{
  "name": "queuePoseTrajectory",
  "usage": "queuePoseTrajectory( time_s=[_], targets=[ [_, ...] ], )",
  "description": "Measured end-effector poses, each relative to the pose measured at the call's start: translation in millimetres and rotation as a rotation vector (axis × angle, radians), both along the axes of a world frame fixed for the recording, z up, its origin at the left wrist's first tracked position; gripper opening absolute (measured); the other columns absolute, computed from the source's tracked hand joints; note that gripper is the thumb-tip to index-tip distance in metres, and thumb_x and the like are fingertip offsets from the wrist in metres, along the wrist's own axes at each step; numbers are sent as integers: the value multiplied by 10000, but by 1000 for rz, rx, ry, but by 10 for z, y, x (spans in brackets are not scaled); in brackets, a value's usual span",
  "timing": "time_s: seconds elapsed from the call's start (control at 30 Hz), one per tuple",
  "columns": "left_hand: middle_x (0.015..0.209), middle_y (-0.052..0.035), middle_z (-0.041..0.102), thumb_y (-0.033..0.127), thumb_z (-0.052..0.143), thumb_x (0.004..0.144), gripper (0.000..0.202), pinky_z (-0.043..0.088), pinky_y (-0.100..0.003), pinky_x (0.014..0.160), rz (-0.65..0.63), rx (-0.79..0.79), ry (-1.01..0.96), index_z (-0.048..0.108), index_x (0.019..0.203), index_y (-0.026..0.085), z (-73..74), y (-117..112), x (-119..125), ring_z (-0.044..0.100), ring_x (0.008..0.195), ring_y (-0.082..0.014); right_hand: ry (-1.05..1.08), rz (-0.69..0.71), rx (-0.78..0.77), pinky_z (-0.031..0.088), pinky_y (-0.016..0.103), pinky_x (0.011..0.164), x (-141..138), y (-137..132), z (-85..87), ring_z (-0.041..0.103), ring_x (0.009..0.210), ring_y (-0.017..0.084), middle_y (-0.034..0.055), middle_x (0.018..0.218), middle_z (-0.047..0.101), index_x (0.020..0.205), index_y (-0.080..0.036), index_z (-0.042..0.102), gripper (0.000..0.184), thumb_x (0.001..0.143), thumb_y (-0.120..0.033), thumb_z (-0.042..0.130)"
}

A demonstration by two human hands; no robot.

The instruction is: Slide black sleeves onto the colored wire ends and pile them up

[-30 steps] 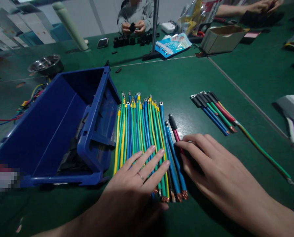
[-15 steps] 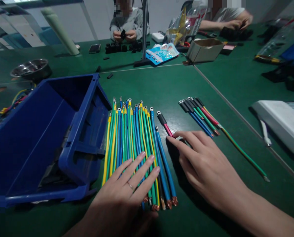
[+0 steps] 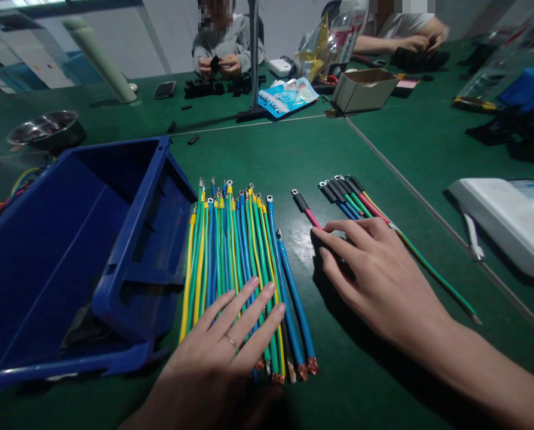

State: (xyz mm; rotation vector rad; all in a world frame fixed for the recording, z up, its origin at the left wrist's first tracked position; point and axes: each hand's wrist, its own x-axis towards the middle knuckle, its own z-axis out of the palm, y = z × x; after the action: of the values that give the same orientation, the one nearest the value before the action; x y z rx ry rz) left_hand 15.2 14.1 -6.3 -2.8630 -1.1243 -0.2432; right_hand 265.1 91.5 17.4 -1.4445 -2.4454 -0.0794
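My left hand (image 3: 231, 340) lies flat with spread fingers across a row of blue, green and yellow-green cables (image 3: 222, 251). Metal ring lugs tip their far ends, and bare copper shows at several near ends. To the right, my right hand (image 3: 370, 269) has its fingertips on a red cable (image 3: 310, 217) with a black sleeve and a ring lug; its rear part is hidden under the hand. Just beyond that hand rests a smaller group of black-sleeved cables (image 3: 338, 190). One of them carries a long yellow-green wire (image 3: 428, 272) running right.
A blue bin (image 3: 132, 239) stands on the left with black pieces inside. Behind it is a metal bowl (image 3: 47, 130). A white device (image 3: 504, 221) lies at the right. Across the green table are a cardboard box (image 3: 363, 91), a blue packet (image 3: 287, 97) and two people handling black parts.
My right hand has slid the red cable away from the row, to the right and slightly forward, towards the black-sleeved group. My left hand stays on the row. The view has shifted slightly.
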Motion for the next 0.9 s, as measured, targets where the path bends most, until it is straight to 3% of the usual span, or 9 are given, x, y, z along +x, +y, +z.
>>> queuePoseTrajectory(
  time_s=[0.2, 0.4, 0.5, 0.6, 0.67, 0.9],
  targets=[
    [1529, -101, 428, 528, 498, 899, 675, 394, -457, 1042, -7, 33, -1, 442, 1455, 151, -32, 11, -17, 378, 1401, -317, -100, -152, 36, 405, 435, 746, 133, 81, 31, 494, 907, 286, 89, 1034, 684, 1097, -190, 722, 380, 963, -365, 413],
    [1509, -118, 456, 552, 455, 930, 691, 385, -450, 1042, -37, 63, -1, 406, 1478, 136, -71, 34, -38, 386, 1393, -327, -73, -245, 83, 412, 421, 737, 196, 157, 33, 500, 878, 278, 128, 1014, 647, 989, -180, 746, 408, 951, -414, 415],
    [1521, -103, 443, 592, 400, 954, 691, 369, -427, 1041, -35, 107, -5, 392, 1487, 152, -90, 42, -42, 382, 1397, -311, -20, -336, 141, 432, 437, 794, 238, 235, -4, 513, 969, 311, 167, 1091, 601, 1089, -146, 697, 447, 927, -475, 441],
    [1523, -97, 440, 612, 389, 952, 706, 376, -416, 1034, -46, 114, 1, 385, 1492, 158, -99, 51, -48, 380, 1398, -311, -83, -454, 132, 446, 472, 819, 328, 330, -60, 514, 1038, 369, 243, 1149, 554, 1270, -39, 567, 691, 888, -601, 441],
    [1523, -98, 441, 593, 395, 957, 693, 385, -418, 1031, -45, 106, 7, 376, 1497, 158, -93, 47, -47, 375, 1403, -310, -139, -501, 81, 453, 482, 807, 393, 383, -96, 528, 1024, 387, 271, 1119, 554, 1275, 1, 541, 780, 881, -658, 401],
    [1546, -87, 401, 482, 581, 887, 699, 383, -448, 1086, 28, -44, 49, 397, 1488, 175, 23, -24, -2, 300, 1451, -307, -105, -540, -11, 475, 414, 708, 441, 422, -121, 586, 922, 328, 192, 1019, 589, 1173, -104, 582, 602, 897, -605, 396]
  ],
)
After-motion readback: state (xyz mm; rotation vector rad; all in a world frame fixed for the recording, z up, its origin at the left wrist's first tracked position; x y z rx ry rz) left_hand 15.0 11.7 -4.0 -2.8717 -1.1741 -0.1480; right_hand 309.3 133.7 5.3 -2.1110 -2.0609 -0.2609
